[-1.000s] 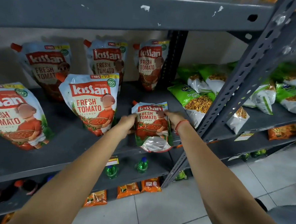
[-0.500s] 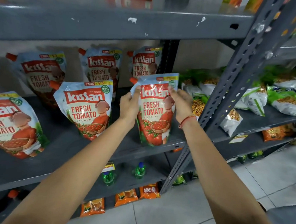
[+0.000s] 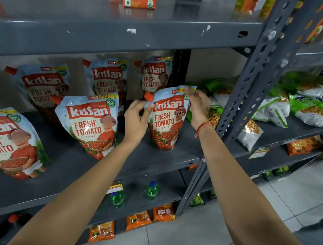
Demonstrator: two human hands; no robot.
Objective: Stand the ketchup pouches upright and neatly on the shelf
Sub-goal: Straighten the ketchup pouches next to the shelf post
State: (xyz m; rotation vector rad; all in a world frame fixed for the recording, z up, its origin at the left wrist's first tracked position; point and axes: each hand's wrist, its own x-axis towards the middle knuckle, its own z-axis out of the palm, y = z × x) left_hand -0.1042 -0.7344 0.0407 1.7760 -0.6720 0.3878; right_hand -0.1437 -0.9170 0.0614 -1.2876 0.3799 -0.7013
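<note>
Soft glossy red-and-white ketchup pouch, upright on grey metal shelf: probably floppy, bottom-heavy; left hand and right hand pinch its top corners.

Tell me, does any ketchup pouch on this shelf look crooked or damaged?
No damage shows. The front-left pouch leans, top tipped left, while the pouch between the left hand and right hand stands upright.
</note>
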